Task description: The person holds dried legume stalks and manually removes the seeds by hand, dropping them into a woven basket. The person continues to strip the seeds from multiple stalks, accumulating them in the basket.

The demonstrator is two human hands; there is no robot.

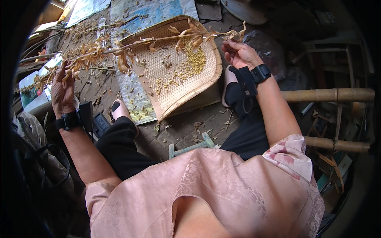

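A long dried bean stalk [140, 44] with curled tan pods stretches across the view, above a woven bamboo winnowing tray [151, 70]. My left hand [63, 92] grips its thicker, leafy end at the left. At the right, the fingers of my right hand [242, 55] are curled against the pods at the stalk's tip, partly hidden by them. Small yellow beans [196, 59] are heaped along the tray's right side, with others scattered among bits of husk. The tray rests on plastic sheeting [135, 102] on the floor, in front of my feet.
More dried stalks [89, 28] lie at the upper left. A bamboo frame [327, 95] stands to my right, near a clear plastic bag [268, 53]. Between my knees shows part of a worn green wooden stool [190, 148]. Plastic bags [34, 131] crowd the left.
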